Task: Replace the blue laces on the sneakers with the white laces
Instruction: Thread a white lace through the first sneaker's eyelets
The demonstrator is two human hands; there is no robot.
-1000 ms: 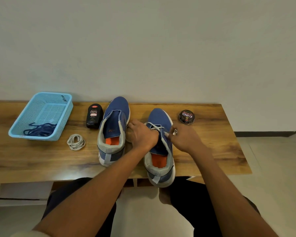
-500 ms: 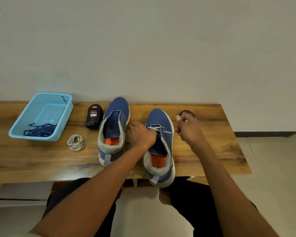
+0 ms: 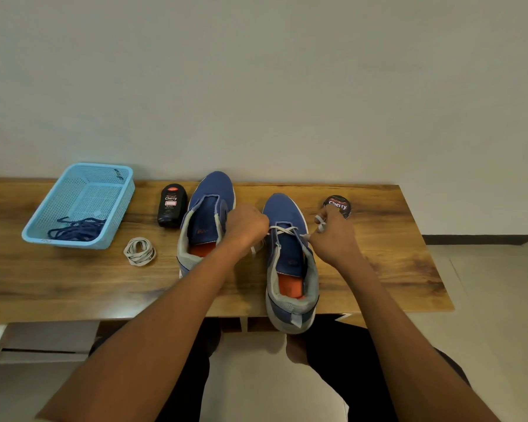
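Two blue sneakers stand on the wooden table (image 3: 393,263). The left sneaker (image 3: 208,220) has no lace. The right sneaker (image 3: 290,260) has a white lace (image 3: 282,230) crossed through its front eyelets, and its heel hangs over the table's near edge. My left hand (image 3: 247,226) is closed on the lace's left end between the shoes. My right hand (image 3: 333,236) pinches the right end beside the shoe, with lace looped around a finger. A second white lace (image 3: 139,251) lies coiled to the left. The blue laces (image 3: 77,231) lie in the light-blue basket (image 3: 121,202).
A black shoe-polish bottle (image 3: 172,205) lies between the basket and the left sneaker. A round polish tin (image 3: 337,205) sits just beyond my right hand. My legs are under the table's near edge.
My right hand, which had pulled the lace out toward the polish tin, has come back a little toward the right sneaker. My left hand stays at the shoe's left side.
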